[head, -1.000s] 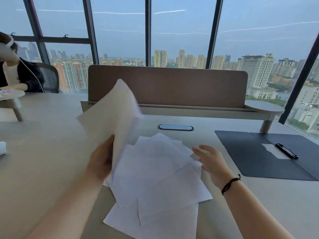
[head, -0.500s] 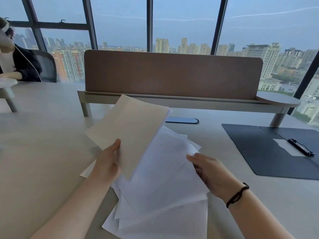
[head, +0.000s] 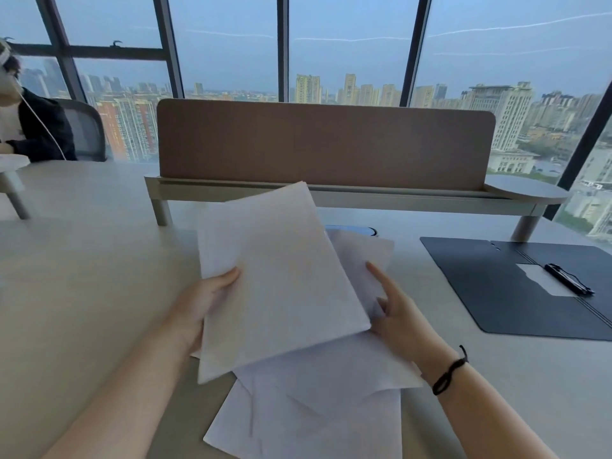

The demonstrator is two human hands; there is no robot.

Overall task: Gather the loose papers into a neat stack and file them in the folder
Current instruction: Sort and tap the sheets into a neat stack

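Left hand (head: 198,303) pinches the left edge of a raised paper sheet (head: 278,276), thumb on top. Right hand (head: 400,316), index finger extended, touches the loose papers (head: 318,409) fanned on the desk (head: 82,276). The black folder (head: 496,293) lies open well to the right, holding none of them.

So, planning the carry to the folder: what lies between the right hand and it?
Head view: only bare table lies between the right hand and the open folder.

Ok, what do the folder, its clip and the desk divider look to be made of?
Folder: matte dark plastic or card; flat with even sheen and creased spine lines. Clip: glossy black, probably metal or hard plastic; too small to tell. Divider panel: brown felt-like fabric, with a soft surface free of reflections and rounded corners.
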